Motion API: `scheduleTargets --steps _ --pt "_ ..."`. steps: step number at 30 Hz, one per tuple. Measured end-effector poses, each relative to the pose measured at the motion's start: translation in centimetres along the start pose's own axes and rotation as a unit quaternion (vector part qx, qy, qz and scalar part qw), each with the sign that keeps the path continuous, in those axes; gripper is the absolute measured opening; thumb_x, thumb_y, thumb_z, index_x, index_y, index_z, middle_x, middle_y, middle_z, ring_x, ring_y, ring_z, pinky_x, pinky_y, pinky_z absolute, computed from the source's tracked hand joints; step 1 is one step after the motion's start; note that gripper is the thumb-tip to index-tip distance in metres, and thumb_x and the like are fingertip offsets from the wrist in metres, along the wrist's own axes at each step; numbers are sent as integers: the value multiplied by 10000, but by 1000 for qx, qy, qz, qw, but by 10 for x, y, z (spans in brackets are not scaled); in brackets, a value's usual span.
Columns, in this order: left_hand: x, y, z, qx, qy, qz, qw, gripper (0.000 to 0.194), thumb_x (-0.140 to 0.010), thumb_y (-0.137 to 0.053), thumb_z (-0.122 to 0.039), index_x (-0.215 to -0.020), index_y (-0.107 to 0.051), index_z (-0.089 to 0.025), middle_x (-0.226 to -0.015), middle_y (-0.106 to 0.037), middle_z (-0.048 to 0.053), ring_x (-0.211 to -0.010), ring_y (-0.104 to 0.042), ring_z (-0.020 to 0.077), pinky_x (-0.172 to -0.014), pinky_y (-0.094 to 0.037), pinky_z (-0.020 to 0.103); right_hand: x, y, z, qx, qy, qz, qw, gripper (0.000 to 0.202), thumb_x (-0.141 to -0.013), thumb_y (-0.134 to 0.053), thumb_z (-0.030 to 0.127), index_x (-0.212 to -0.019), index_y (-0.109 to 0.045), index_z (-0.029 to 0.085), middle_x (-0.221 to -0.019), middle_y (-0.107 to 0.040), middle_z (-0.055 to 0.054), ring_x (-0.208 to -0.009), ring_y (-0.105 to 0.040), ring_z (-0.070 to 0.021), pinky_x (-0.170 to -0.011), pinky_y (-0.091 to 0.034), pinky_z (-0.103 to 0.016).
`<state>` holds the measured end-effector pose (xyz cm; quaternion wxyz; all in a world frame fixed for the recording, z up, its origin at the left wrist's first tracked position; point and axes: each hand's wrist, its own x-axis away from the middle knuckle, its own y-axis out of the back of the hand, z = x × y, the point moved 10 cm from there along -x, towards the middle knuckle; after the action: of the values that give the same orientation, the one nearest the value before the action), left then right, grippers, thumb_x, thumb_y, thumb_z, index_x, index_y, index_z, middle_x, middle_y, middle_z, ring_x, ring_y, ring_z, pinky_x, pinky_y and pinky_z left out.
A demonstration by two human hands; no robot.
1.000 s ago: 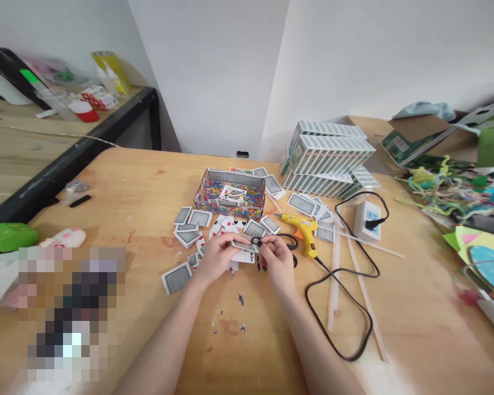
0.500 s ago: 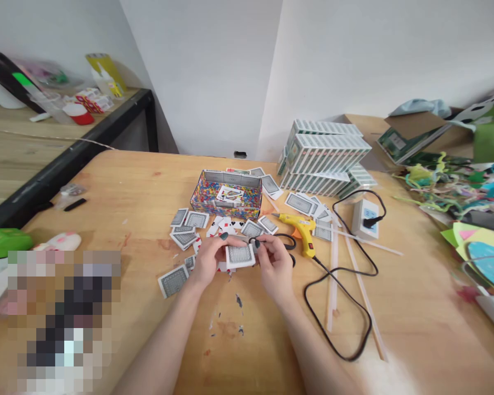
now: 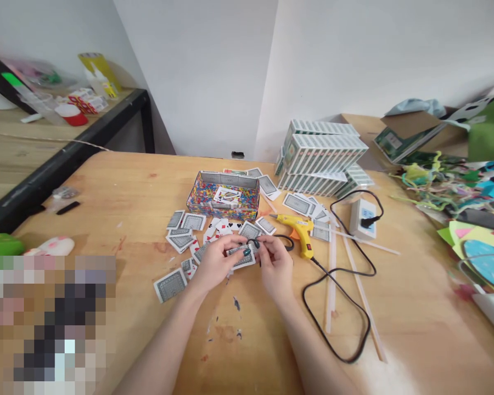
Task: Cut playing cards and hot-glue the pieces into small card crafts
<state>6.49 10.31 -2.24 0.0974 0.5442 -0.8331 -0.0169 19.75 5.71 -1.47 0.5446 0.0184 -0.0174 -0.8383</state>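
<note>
My left hand is closed on a grey-backed playing card, its thumb pressed flat over the card's face-down back. At the card's right end, the fingers and thumb of my right hand are pinched together on its edge. A black loop, perhaps a scissors handle, shows just behind my right hand; the rest of it is hidden. Beyond both hands stands an open box with a colourful pattern, lined with cards along its back wall. A face-up card lies in it.
Loose playing cards lie scattered left of and behind my hands. A yellow glue gun with a looping black cord lies to the right, beside clear glue sticks and a white power socket. Striped boxes are stacked behind.
My left thumb has moved onto the back of the card, and the card has tilted, its right end higher. My right hand keeps its pinch. The view has shifted slightly.
</note>
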Motion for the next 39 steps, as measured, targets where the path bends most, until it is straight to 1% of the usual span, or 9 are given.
scheduleTargets --steps 10,18,20,22,24,26,29,34,39 --pt "0 29 6 64 21 -120 991 183 -661 -643 -321 -720 -628 -149 -662 -628 -4 -602 -551 120 -557 -408 214 -2 -15 -2 -1 -36 84 996 234 -741 -586 391 -851 -583 184 -748 -619 -26 -599 -558 -137 -539 -457 -248" --pt "0 18 0 28 9 -79 996 190 -679 -631 -323 -708 -625 -135 -650 -613 4 -621 -549 121 -587 -428 226 6 -30 -10 -5 -82 154 985 240 -759 -547 426 -784 -543 188 -564 -551 20 -444 -512 -125 -431 -442 -247" --pt "1 19 1 44 17 -84 995 190 -686 -624 -330 -685 -591 -142 -609 -583 -13 -574 -548 114 -548 -434 223 -2 -11 -4 70 -49 118 989 231 -771 -526 413 -793 -564 186 -612 -578 -1 -463 -515 -129 -444 -432 -250" --pt "2 19 6 87 44 -96 991 207 -703 -606 -357 -737 -555 -159 -611 -571 -23 -531 -562 121 -490 -449 232 -13 30 14 183 22 -11 983 204 -767 -523 379 -755 -582 184 -660 -586 -24 -557 -533 -147 -548 -451 -275" --pt "4 20 12 142 69 -108 981 247 -720 -586 -382 -850 -519 -183 -673 -585 -18 -523 -592 140 -437 -469 247 -17 77 30 297 64 -163 939 187 -742 -534 364 -746 -587 184 -707 -567 -42 -613 -522 -171 -605 -446 -311" --pt "4 19 14 182 78 -115 973 311 -719 -593 -379 -952 -486 -203 -766 -599 -1 -544 -613 149 -405 -479 245 -21 106 32 359 70 -229 902 195 -710 -547 355 -780 -578 176 -816 -568 -83 -714 -533 -206 -676 -446 -347" --pt "3 18 15 205 79 -104 970 407 -674 -655 -334 -1022 -485 -207 -924 -600 37 -592 -617 134 -411 -491 223 -29 121 18 424 44 -217 878 290 -677 -570 371 -867 -544 154 -857 -589 -127 -862 -533 -278 -772 -418 -410" --pt "0 18 10 198 56 -77 976 522 -564 -740 -227 -1053 -561 -194 -1105 -567 80 -767 -614 155 -526 -528 238 -35 115 -4 445 15 -168 879 356 -700 -535 320 -989 -522 111 -922 -621 -172 -880 -566 -297 -759 -425 -405" --pt "-2 14 9 180 51 -41 981 497 -609 -723 -246 -1082 -593 -168 -974 -629 72 -781 -606 149 -631 -514 249 -36 117 -5 462 -11 -169 871 366 -693 -509 301 -981 -585 89 -918 -645 -183 -879 -581 -307 -763 -422 -408"
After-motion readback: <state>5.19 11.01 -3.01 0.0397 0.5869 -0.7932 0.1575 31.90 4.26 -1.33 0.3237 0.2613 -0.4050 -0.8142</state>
